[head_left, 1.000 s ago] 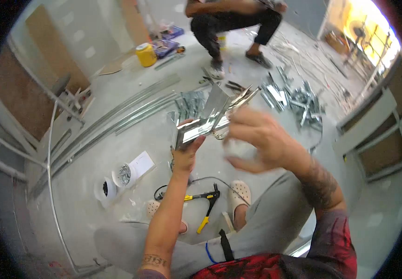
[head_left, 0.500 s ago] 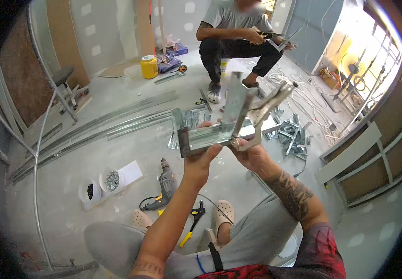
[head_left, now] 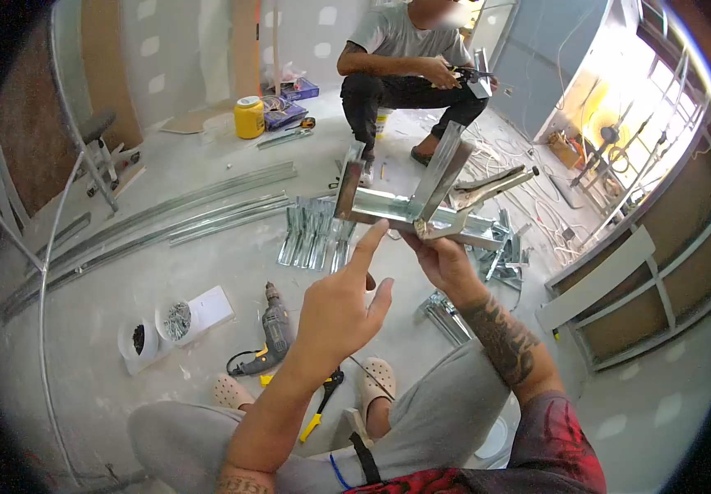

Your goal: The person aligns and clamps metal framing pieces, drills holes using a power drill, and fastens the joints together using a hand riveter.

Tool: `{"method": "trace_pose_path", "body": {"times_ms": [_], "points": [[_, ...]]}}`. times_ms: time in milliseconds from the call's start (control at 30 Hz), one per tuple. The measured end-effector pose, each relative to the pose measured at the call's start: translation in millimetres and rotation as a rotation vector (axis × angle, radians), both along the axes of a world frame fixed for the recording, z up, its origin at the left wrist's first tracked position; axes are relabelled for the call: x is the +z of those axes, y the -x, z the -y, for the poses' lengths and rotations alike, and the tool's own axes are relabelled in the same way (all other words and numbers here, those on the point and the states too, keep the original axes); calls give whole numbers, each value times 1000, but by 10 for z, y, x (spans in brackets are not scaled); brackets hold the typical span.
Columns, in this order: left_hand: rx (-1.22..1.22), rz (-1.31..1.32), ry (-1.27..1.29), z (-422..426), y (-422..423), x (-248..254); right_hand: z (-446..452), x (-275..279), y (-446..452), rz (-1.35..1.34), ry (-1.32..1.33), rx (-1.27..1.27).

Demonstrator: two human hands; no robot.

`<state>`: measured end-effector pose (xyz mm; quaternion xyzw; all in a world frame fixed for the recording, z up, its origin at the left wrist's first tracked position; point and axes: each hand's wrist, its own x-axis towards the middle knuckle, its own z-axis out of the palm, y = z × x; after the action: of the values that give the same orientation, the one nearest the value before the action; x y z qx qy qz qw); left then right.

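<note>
Raised in front of me is a piece of galvanized metal channel with upturned channel legs, one at its left end and one near the middle. Locking pliers are clamped on it by the middle leg. My right hand grips the channel from below, close to the pliers' jaws; some of its fingers are hidden behind the metal. My left hand is empty, its thumb apart and its index finger stretched up to the channel's lower edge; whether the fingertip touches cannot be told.
On the floor are a drill, two tubs of screws, a yellow-handled tool, cut channel pieces and long channels. A co-worker sits ahead, holding snips and metal. A metal frame stands left.
My left hand has let go of the channel and dropped below it, index finger extended. The channel and pliers have shifted slightly right in view, still held by my right hand.
</note>
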<state>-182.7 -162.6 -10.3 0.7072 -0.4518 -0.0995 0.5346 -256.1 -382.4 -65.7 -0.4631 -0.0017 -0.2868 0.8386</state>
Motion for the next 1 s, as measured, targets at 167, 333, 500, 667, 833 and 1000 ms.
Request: {"method": "trace_pose_path", "body": {"times_ms": [167, 333, 500, 667, 833, 1000], "points": [[98, 226, -130, 35, -75, -30, -1, -197, 111, -254, 405, -38], [200, 265, -274, 79, -72, -171, -121, -123, 113, -265, 213, 104], [20, -27, -70, 37, -93, -86, -70, -214, 114, -215, 131, 181], [-365, -681, -132, -31, -141, 95, -65, -170, 127, -216, 0, 258], [-388, -690, -130, -24, -156, 41, -117, -134, 99, -187, 39, 269], [-398, -700, -129, -30, -164, 55, -178, -55, 89, -170, 19, 257]]}}
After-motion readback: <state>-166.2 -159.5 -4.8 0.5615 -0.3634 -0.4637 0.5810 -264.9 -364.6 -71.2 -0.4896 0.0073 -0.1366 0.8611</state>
